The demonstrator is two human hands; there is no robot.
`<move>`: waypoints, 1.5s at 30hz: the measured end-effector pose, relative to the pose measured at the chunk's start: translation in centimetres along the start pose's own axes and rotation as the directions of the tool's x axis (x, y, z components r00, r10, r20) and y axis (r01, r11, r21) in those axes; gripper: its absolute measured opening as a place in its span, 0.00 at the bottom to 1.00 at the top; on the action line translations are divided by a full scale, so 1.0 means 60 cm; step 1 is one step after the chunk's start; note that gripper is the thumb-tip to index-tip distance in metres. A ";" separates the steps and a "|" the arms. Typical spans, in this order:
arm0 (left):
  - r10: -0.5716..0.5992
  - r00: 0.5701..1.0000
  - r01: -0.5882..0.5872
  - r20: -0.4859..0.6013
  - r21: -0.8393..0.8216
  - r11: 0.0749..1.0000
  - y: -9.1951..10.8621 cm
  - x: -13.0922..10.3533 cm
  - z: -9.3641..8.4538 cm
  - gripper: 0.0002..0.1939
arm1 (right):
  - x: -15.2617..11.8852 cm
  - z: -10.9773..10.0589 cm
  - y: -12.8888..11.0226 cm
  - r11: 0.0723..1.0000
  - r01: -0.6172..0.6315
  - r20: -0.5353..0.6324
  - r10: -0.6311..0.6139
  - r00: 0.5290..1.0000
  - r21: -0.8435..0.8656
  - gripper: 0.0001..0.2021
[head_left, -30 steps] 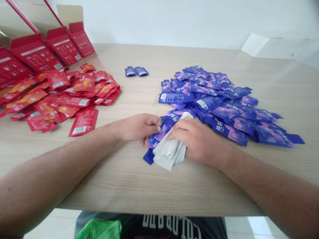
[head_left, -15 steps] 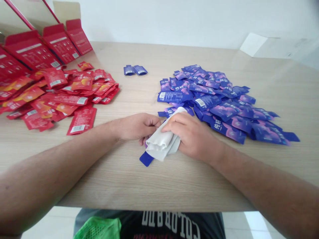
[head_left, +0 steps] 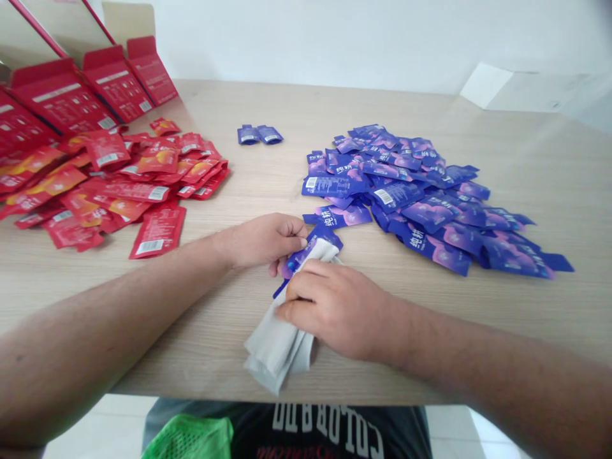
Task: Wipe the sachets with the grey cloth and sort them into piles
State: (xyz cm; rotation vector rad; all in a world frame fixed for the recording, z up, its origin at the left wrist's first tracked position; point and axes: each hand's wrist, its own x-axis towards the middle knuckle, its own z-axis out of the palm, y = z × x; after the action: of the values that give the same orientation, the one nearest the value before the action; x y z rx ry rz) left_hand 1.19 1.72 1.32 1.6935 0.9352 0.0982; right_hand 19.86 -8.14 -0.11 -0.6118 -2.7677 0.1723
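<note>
My left hand (head_left: 270, 242) is closed, pinching the left edge of a blue and purple sachet (head_left: 306, 250). In my right hand (head_left: 332, 303) is a folded white cloth (head_left: 277, 341), which lies over the sachet's lower right part and hides some of it. The cloth's loose end hangs toward the table's front edge. Just beyond the hands, another blue sachet (head_left: 342, 215) lies flat, by the near left side of a large heap of blue sachets (head_left: 406, 182).
On the left is a pile of red sachets (head_left: 153, 162), with open red boxes (head_left: 67, 92) behind it. Two small blue sachets (head_left: 259, 134) lie at the back. A white box (head_left: 511, 89) stands at the back right. Green mesh (head_left: 191, 437) shows at my lap.
My right hand has drawn the cloth down and to the left, toward me. More of the held sachet's upper part now shows. My left hand has stayed nearly in place.
</note>
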 end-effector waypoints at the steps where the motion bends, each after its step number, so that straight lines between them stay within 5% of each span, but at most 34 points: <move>1: 0.003 1.000 -0.003 0.011 -0.007 1.000 -0.001 0.000 0.000 0.09 | -0.004 -0.002 0.005 1.000 -0.001 0.013 0.000 1.000 0.010 0.10; 9: 0.099 0.992 -0.100 0.073 0.004 0.995 -0.008 0.001 -0.007 0.10 | -0.017 -0.020 0.077 0.969 -0.233 -0.258 0.247 0.934 0.086 0.11; 15: 0.032 0.994 -0.027 0.107 -0.052 0.998 -0.002 -0.001 -0.005 0.03 | -0.024 -0.019 0.088 0.877 -0.468 -0.273 0.479 0.834 0.109 0.10; 17: 0.052 0.998 -0.049 0.038 -0.087 0.995 -0.004 0.001 -0.003 0.04 | -0.025 -0.017 0.071 0.883 -0.457 -0.258 0.469 0.845 0.109 0.10; 20: 0.063 0.997 -0.070 -0.048 -0.166 0.984 -0.010 0.003 -0.001 0.07 | -0.016 -0.008 0.032 0.945 -0.311 -0.179 0.326 0.928 0.105 0.11; 24: 0.028 0.999 -0.033 -0.023 -0.233 0.972 -0.016 0.003 -0.001 0.08 | -0.005 0.001 0.006 0.996 -0.091 -0.044 0.092 0.995 0.027 0.08; 27: 0.038 0.999 -0.037 0.001 -0.225 0.974 -0.016 0.002 -0.003 0.10 | -0.013 -0.005 0.034 0.984 -0.174 -0.105 0.178 0.978 0.048 0.08; 29: 0.048 0.999 -0.042 0.025 -0.197 0.979 -0.013 0.001 -0.005 0.10 | -0.025 -0.017 0.066 0.952 -0.297 -0.232 0.305 0.923 0.071 0.10; 33: 0.080 0.995 -0.077 0.054 -0.048 0.996 -0.004 -0.005 -0.012 0.08 | -0.045 -0.049 0.109 0.912 -0.401 -0.462 0.393 0.795 0.087 0.13; 37: 0.243 0.952 -0.196 -0.186 0.240 0.951 0.009 -0.022 -0.024 0.07 | -0.050 -0.069 0.111 0.907 -0.416 -0.571 0.376 0.730 0.065 0.12; 41: 0.410 0.872 -0.175 -0.267 0.613 0.771 0.032 -0.048 -0.019 0.06 | -0.051 -0.071 0.111 0.911 -0.408 -0.607 0.353 0.712 0.051 0.11; 45: 0.489 0.870 -0.220 -0.067 0.834 0.506 0.047 -0.067 0.025 0.07 | -0.052 -0.068 0.119 0.908 -0.416 -0.620 0.356 0.699 0.053 0.12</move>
State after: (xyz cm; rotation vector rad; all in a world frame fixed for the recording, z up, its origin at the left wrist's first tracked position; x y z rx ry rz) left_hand 0.73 -2.06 4.76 2.8175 0.8734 0.2392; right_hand 26.66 -2.81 1.63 -1.0590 -1.9857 -0.0667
